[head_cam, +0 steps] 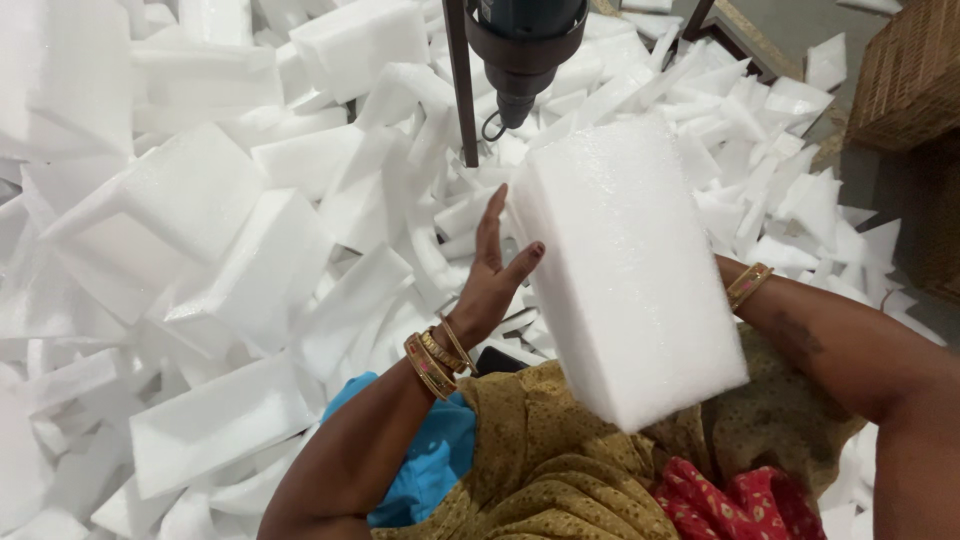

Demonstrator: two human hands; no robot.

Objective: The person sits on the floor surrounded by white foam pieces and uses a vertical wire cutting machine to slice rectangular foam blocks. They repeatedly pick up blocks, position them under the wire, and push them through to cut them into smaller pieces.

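A thick white foam block (625,265) is held upright in front of me, its broad face toward the camera. My left hand (493,270) presses flat against its left side, fingers straight and pointing up. My right hand is hidden behind the block; only my right wrist with a gold bangle (748,284) shows at the block's right edge. A dark power tool (522,50) hangs just above the block's top end, next to a thin metal rod (461,85).
A deep pile of white foam pieces (200,250) covers the floor to the left and beyond. A woven basket (910,70) stands at the upper right. Ochre, blue and red cloth (560,470) lies over my lap.
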